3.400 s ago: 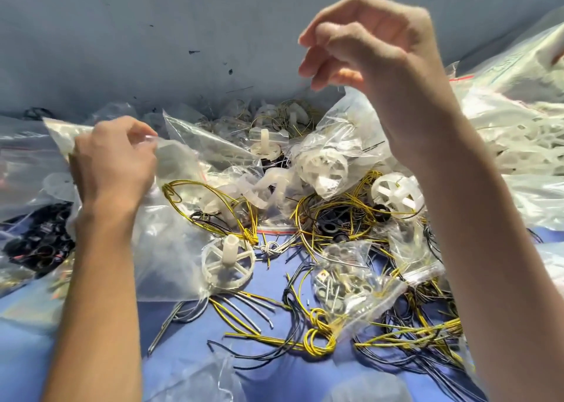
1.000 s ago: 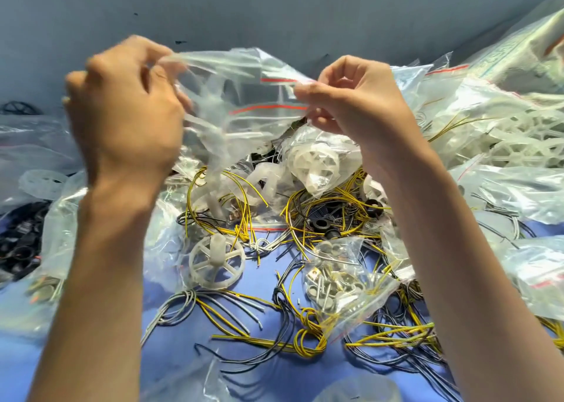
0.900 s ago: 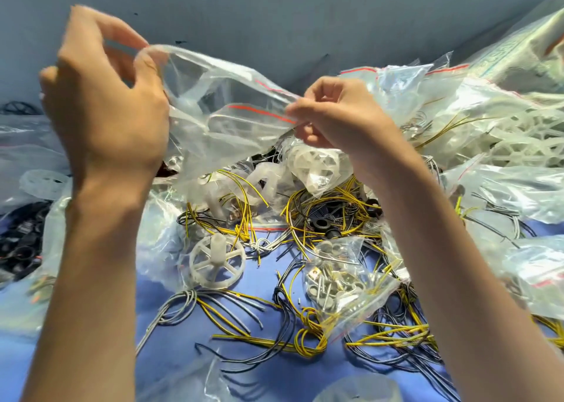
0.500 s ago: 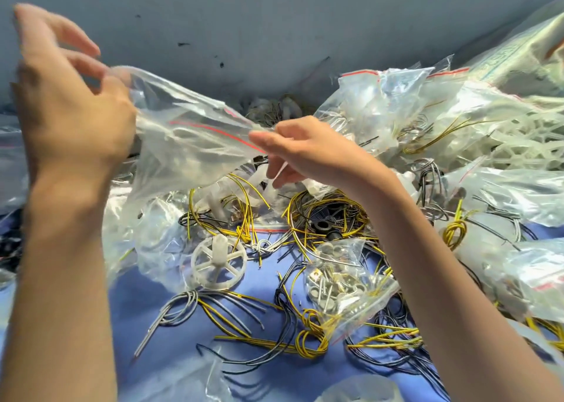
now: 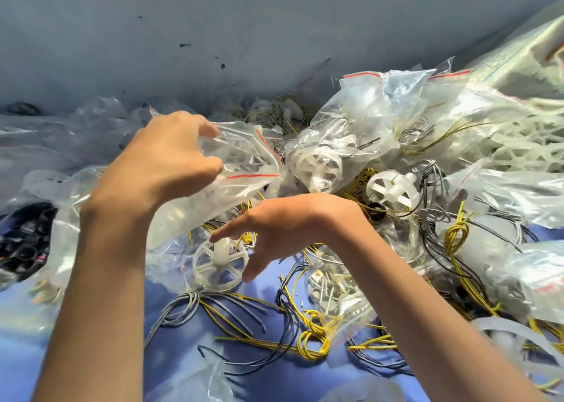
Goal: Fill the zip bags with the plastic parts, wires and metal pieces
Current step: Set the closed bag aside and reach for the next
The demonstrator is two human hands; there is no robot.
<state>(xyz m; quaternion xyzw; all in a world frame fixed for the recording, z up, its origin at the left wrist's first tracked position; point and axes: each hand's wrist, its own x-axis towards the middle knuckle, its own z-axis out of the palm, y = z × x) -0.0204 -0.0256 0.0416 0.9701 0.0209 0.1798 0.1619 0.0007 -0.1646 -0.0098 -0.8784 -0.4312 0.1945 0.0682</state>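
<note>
My left hand (image 5: 164, 169) grips the bag (image 5: 241, 185) at its mouth, up off the cloth (image 5: 171, 340). My right hand (image 5: 274, 230) is spread over the wheel (image 5: 218, 267), which lies under the bag; blur hides whether a fingertip touches it. With one hand holding it, the mouth may sag shut and catch the wheel's rim, or the wires (image 5: 213, 307) just beside could come up too.
</note>
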